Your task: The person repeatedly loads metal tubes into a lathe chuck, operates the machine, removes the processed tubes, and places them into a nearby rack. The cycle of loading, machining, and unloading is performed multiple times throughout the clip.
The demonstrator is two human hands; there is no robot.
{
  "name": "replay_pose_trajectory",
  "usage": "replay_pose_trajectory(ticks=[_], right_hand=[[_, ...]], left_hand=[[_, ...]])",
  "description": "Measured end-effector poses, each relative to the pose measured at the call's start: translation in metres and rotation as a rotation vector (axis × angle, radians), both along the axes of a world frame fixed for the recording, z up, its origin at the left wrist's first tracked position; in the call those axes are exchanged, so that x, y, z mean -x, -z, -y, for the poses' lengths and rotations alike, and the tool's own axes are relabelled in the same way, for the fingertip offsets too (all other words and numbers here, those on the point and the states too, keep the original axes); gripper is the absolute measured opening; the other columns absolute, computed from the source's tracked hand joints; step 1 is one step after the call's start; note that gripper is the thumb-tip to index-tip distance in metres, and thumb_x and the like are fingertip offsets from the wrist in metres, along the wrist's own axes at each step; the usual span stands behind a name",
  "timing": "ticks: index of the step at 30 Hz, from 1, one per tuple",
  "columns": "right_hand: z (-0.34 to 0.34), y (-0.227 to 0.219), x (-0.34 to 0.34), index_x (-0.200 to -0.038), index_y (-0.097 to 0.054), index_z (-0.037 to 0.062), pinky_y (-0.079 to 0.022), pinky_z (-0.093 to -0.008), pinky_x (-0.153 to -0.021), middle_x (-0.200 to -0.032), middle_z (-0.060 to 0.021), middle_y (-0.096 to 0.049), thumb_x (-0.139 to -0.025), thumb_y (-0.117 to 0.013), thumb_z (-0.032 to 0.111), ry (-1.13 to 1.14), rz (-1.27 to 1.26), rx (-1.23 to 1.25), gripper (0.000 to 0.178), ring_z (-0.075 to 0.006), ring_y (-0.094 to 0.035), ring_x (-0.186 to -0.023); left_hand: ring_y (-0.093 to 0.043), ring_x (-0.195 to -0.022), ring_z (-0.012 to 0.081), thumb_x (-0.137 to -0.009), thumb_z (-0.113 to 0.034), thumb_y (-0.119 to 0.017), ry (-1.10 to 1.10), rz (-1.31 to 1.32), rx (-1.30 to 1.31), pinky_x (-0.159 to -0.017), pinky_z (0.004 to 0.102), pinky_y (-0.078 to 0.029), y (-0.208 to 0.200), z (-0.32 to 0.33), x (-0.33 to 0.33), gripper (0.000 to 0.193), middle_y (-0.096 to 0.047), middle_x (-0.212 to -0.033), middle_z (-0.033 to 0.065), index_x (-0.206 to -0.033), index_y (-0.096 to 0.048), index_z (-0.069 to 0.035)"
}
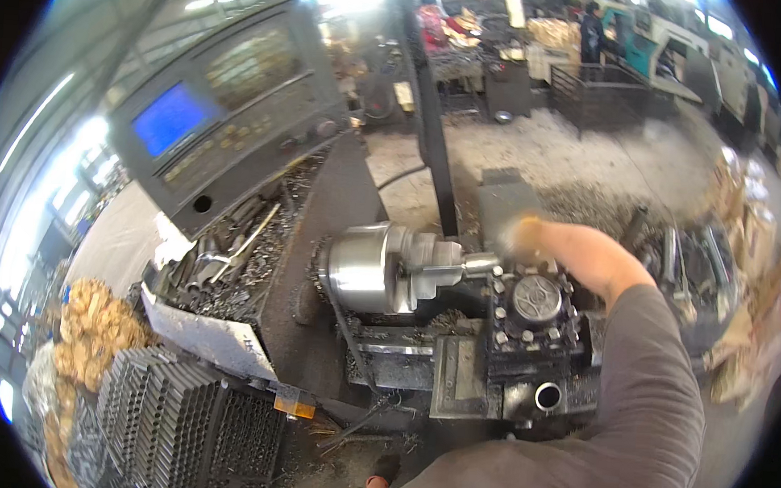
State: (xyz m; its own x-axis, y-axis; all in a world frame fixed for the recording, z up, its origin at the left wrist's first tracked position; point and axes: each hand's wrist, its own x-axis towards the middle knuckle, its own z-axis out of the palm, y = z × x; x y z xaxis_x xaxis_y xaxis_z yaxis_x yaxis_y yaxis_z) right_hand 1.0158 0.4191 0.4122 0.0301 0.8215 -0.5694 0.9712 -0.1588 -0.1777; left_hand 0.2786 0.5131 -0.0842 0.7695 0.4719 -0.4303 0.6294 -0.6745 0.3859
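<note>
A steel lathe chuck (359, 267) with stepped jaws grips a short shiny round metal piece (480, 262). My right hand (525, 238) reaches over the tool turret (535, 299) and is right by the free end of that piece. Motion smears its fingers, so whether it touches or holds anything is unclear. Low in the picture, in front of the machine, my left hand (386, 468) looks dark, as if gloved. Its fingers do not show clearly, and I cannot make out anything in it.
A control panel (229, 100) with a blue screen stands at the left. Below it are a chip-filled tray (228, 265) and stacked metal tubes (160, 422). Metal parts (689, 262) lie at the right. Across the floor, a person (591, 33) stands near other machines.
</note>
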Motion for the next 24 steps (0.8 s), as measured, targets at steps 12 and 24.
replay_pose_trajectory(ticks=[12,24], right_hand=[[0.246,-0.092,0.159,-0.130,-0.067,0.0078,-0.059,-0.0431,-0.092,-0.114,-0.0197,-0.076,-0.079,-0.081,0.016,1.042,-0.073,-1.226,0.053,-0.0346,-0.075,-0.106],[0.313,-0.106,0.353,-0.115,-0.072,0.0056,-0.060,-0.0447,-0.083,-0.095,-0.0195,-0.076,-0.071,-0.081,0.011,1.187,-0.017,-0.923,0.045,-0.0371,-0.077,-0.092]], left_hand=[[-0.069,-0.104,0.0329,-0.099,-0.026,-0.061,-0.150,-0.048,0.138,-0.089,0.0455,-0.055,-0.080,-0.049,-0.044,0.037,-0.074,-0.116,0.0181,-0.125,-0.071,-0.002],[-0.070,-0.092,0.0384,-0.091,-0.028,-0.081,0.872,1.185,0.011,-0.078,0.0483,-0.055,-0.612,0.101,-0.336,0.043,-0.070,-0.098,0.0167,-0.118,-0.067,0.003]])
